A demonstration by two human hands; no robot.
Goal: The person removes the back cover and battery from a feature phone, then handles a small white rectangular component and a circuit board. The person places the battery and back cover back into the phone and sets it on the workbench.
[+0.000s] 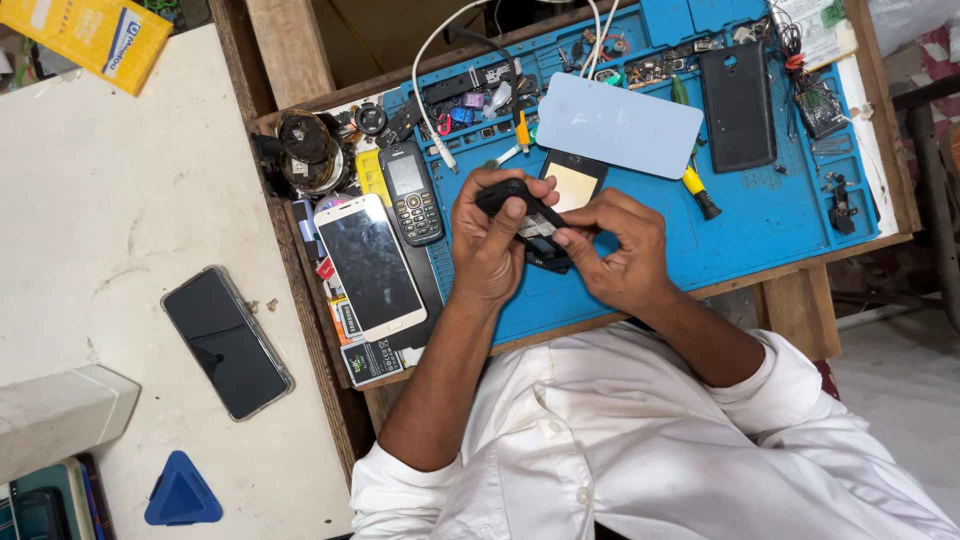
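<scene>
Blue work mat (770, 220) covers most of the bench, with a pale blue panel (617, 124) lying top centre and a dark back cover (737, 106) just right of it. Left edge has a white smartphone (371, 267) next to a black keypad phone (411, 192). Far left, a black phone (227, 341) sits alone, with a blue triangular pick (181, 492) bottom left and a yellow box (87, 38) in the top left corner.

Left hand (490, 245): fingers curled, thumb pressed forward, closed in a grip.
Right hand (620, 250): fingertips pinched together, meeting the left hand.
Forearms: bare, angled inward toward each other.
Sleeves: white, rolled at the elbows.
</scene>
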